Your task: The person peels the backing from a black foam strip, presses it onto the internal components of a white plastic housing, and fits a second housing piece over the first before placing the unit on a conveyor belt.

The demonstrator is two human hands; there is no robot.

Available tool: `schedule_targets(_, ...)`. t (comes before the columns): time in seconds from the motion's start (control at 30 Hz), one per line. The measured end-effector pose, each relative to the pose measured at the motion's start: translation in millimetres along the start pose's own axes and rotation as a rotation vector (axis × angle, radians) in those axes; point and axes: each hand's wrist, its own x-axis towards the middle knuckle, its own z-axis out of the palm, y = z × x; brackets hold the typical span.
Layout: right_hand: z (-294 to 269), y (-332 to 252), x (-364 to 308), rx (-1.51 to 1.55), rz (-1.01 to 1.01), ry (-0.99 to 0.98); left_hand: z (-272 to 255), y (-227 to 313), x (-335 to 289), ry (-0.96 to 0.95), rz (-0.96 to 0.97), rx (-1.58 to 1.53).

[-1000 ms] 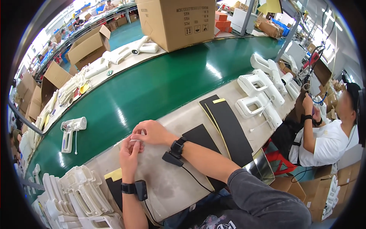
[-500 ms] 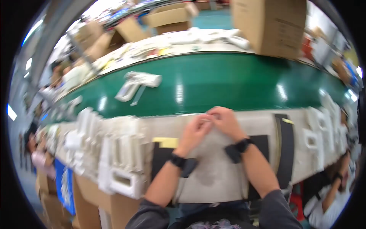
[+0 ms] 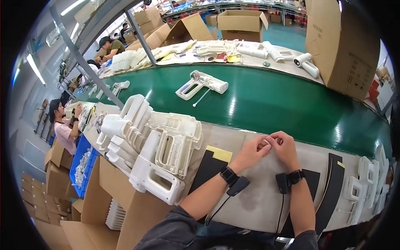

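Just past the middle of the grey bench top, my left hand (image 3: 252, 152) and my right hand (image 3: 285, 149) meet fingertip to fingertip. Both have their fingers curled in a pinch. Whatever sits between them, if anything, is too small to make out. Left of my left forearm lies a pile of white plastic housing halves (image 3: 177, 139), with a white handled housing (image 3: 156, 173) at its near end. On the green conveyor belt (image 3: 266, 100) beyond my hands lies an opened white handheld device (image 3: 202, 86) with a thin rod sticking out.
Black foam strips (image 3: 329, 189) and a black pad with a yellow piece (image 3: 220, 154) flank my forearms. More white housings (image 3: 362, 183) stand at the right. Open cardboard boxes (image 3: 110, 200) and a blue crate (image 3: 83, 164) are at lower left. A co-worker (image 3: 64, 129) sits further left.
The view has turned to the left, so the bench and belt appear shifted right and tilted. My hands stay together in a pinch above the bench.
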Motion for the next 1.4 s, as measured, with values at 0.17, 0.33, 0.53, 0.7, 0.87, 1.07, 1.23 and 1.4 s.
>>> schedule_targets(0.17, 1.5, 3.5, 1.0, 0.028, -0.034, -0.005, -1.3, -7.1, 2.7, 0.003, 0.022, 0.012)
schedule_targets(0.33, 1.4, 0.3, 1.7, 0.026, -0.043, -0.002, -2.0, -4.4, 1.4, 0.01, 0.019, 0.022)
schedule_targets(0.53, 0.3, 0.4, 1.4, 0.022, -0.025, -0.002, -1.9, -4.1, 3.0, -0.01, -0.005, 0.022)
schedule_targets(0.7, 1.8, 1.5, 0.6, 0.032, -0.05, 0.0, -1.6, -4.2, 0.6, 0.003, -0.008, 0.018)
schedule_targets(0.87, 1.5, 1.5, 0.7, 0.036, -0.059, 0.002, -1.6, -3.6, 0.7, 0.002, -0.004, 0.024)
schedule_targets(1.07, 2.1, 2.5, 0.9, 0.024, -0.053, 0.004, -2.3, -6.0, 2.2, -0.001, 0.0, 0.011)
schedule_targets(1.23, 1.8, 4.0, 0.9, 0.025, -0.038, -0.007, -0.4, -9.2, 2.0, 0.013, 0.035, 0.031)
schedule_targets(1.4, 1.1, 5.0, 0.9, 0.016, -0.027, -0.01, 1.4, -7.6, 1.8, 0.024, 0.018, -0.001)
